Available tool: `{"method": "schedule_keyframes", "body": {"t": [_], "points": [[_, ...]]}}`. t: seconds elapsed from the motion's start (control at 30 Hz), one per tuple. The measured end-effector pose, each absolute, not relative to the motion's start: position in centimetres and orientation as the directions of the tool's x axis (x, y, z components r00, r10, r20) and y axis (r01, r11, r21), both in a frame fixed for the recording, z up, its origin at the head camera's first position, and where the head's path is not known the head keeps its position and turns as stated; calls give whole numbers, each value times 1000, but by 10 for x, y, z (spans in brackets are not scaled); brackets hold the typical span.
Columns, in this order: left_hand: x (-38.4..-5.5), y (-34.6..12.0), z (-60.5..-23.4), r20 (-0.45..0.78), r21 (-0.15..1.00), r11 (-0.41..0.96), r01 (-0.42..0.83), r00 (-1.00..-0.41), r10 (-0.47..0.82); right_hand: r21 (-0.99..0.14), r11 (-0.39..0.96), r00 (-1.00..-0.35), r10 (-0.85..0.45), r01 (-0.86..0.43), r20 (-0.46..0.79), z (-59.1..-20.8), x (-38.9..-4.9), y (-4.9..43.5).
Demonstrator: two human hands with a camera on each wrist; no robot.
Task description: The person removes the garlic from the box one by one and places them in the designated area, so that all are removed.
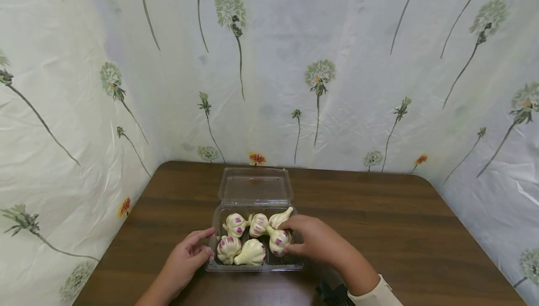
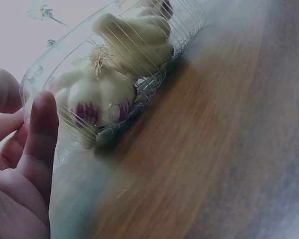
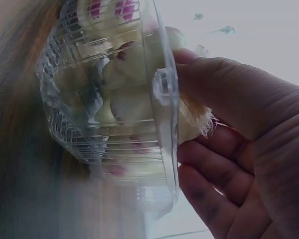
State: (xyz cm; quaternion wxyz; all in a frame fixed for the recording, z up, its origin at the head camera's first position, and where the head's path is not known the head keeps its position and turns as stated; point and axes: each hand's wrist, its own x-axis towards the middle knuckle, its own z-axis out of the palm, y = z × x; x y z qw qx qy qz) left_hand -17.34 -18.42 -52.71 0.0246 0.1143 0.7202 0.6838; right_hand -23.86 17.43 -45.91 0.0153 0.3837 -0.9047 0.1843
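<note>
A clear plastic clamshell container (image 1: pixel 236 267) sits on the table with its lid tipped back. Several garlic bulbs (image 1: pixel 251 252), cream with purple patches, lie inside it. At the container's left edge my left hand (image 1: pixel 185 259) pinches the rim; in the left wrist view the thumb (image 2: pixel 41 119) lies against the clear wall. My right hand (image 1: pixel 322 240) reaches over the right side, thumb and fingers around one garlic bulb (image 1: pixel 279 242). Its root tuft (image 3: pixel 202 117) faces the palm in the right wrist view. That bulb sits low among the others, and whether it touches the floor is hidden.
The brown wooden table (image 1: pixel 379 217) extends to both sides of the container. A pale sheet with dandelion prints (image 1: pixel 269 53) hangs behind and at both sides. Below the right forearm is a dark object (image 1: pixel 332 293), too unclear to name.
</note>
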Motion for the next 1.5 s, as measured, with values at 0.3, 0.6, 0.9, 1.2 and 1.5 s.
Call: {"method": "schedule_keyframes", "body": {"t": [0.3, 0.6, 0.9, 1.2, 1.5], "points": [[-173, -185, -525, 75, 996, 40, 84, -978, 195, -368, 628, -721, -653, -686, 231, -457, -237, 175], [-174, -185, -530, 73, 995, 47, 84, -978, 194, -389, 598, -711, -629, -701, 316, -459, -237, 177], [-174, -185, -529, 99, 993, 45, 109, -978, 185, -378, 589, -699, -616, -715, 363, -460, -241, 178], [-174, -184, -530, 87, 993, 63, 98, -982, 166, -464, 589, -748, -561, -662, 354, -461, -243, 186], [-173, -182, -527, 110, 991, 61, 122, -980, 168, -559, 603, -818, -480, -569, 316, -464, -250, 194]]}}
